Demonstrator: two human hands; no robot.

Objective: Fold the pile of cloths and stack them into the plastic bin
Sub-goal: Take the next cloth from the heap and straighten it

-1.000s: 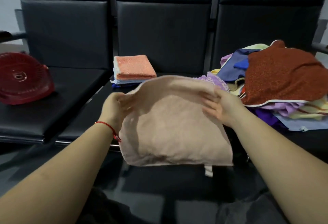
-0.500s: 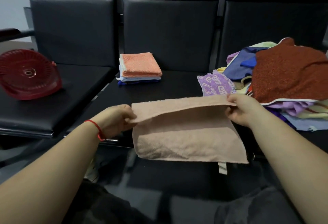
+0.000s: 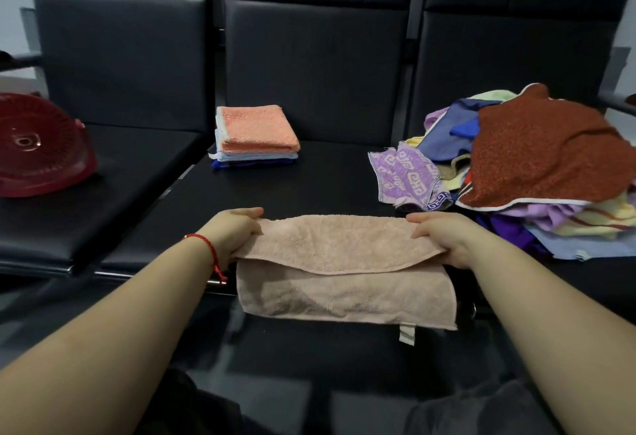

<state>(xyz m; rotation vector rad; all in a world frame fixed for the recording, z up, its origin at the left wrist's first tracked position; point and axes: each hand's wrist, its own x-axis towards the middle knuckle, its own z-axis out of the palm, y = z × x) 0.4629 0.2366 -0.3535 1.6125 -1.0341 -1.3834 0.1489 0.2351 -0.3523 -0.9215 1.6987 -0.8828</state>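
A beige towel [image 3: 344,273] lies folded over at the front edge of the middle black seat, its lower half hanging off the edge. My left hand [image 3: 234,235] grips the towel's left end and my right hand [image 3: 444,238] grips its right end, both at the fold. A stack of folded cloths [image 3: 256,137] with an orange one on top sits at the back of the same seat. The unfolded pile [image 3: 537,173], topped by a rust-red cloth, covers the right seat. A red plastic bin [image 3: 38,145] lies overturned on the left seat.
A purple patterned cloth [image 3: 406,173] spills from the pile onto the middle seat. Black chair backs [image 3: 309,56] rise behind all three seats. My dark-clothed knees are at the bottom of the view.
My hands carried the towel's top edge forward and down, so the towel went from held up open to folded in half on the seat edge.
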